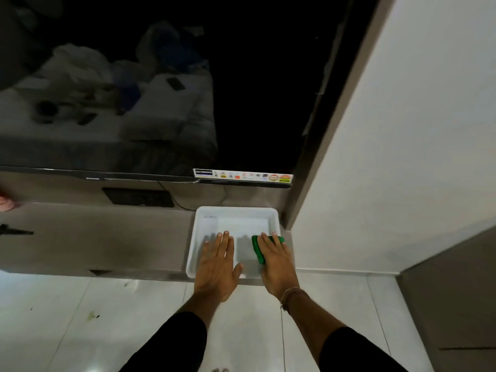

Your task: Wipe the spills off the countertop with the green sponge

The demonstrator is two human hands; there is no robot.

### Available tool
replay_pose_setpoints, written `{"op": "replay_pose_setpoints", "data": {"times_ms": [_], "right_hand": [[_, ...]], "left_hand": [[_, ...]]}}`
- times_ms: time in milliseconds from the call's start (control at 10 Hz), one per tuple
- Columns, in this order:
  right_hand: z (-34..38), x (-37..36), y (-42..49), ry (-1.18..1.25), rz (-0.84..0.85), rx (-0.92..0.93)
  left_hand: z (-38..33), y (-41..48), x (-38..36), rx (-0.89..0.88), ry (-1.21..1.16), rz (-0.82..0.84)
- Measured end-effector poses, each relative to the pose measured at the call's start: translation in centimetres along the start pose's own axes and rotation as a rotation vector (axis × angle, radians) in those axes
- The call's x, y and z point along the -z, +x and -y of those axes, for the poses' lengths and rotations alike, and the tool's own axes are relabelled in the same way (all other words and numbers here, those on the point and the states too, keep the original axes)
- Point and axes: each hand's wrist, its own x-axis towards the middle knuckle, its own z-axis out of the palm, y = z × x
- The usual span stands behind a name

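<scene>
Both hands reach forward into a white plastic tray [276,218] that sits at the right end of a grey countertop [94,237]. On the right side of the tray, the right hand [276,264] lies palm down on the green sponge [259,251], fingers stretched over it and pressing it flat against the tray floor; green shows along the hand's left edge and past the fingertips at the far right. A thin cord bracelet [288,296] circles that wrist. Left of it, the left hand [217,267] lies flat and released, fingers spread, palm down over the near left part of the tray, grasping nothing. The two hands are near each other but apart, with bare tray floor between them. Dark sleeves [357,353] cover both forearms at the near edge of the view.

The tray's right rim stands just beside a white wall [389,157]. Behind the tray, on the far side, a large dark television screen [161,103] hangs above the countertop, with a strip of stickers [243,175] along its lower right edge. A black socket panel [138,197] is set in the wall below the screen, left of the tray, and a thin cable runs from it toward the tray. Glossy white floor tiles [80,318] fill the near ground, with a few small dark marks to the left.
</scene>
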Motion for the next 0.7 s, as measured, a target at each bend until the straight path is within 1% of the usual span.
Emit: {"op": "replay_pose_setpoints", "data": {"times_ms": [100, 200, 300, 400, 500, 600, 700], "right_hand": [[1.3, -3.3, 5.1, -0.03, 0.058, -0.04], [1.1, -5.2, 7.4, -0.073, 0.093, -0.079], [0.3, -7.1, 9.0, -0.127, 0.174, -0.094], [0.0, -8.4, 9.0, -0.187, 0.244, -0.096], [-0.6, -9.6, 8.7, -0.219, 0.312, -0.107], [-0.9, -9.5, 9.0, -0.206, 0.332, -0.114], [-1.1, -9.0, 8.8, -0.148, 0.331, -0.079]], "left_hand": [[3.9, 3.0, -1.0, -0.018, 0.009, 0.013], [4.9, 4.7, -2.1, -0.033, 0.007, 0.02], [5.6, 5.9, -3.3, -0.031, -0.029, 0.039], [6.3, 6.5, -4.0, -0.026, -0.052, 0.077], [6.8, 6.2, -4.4, -0.074, -0.027, 0.092], [7.1, 6.4, -4.4, -0.068, -0.028, 0.09], [6.5, 6.4, -4.3, -0.048, -0.024, 0.082]]}}
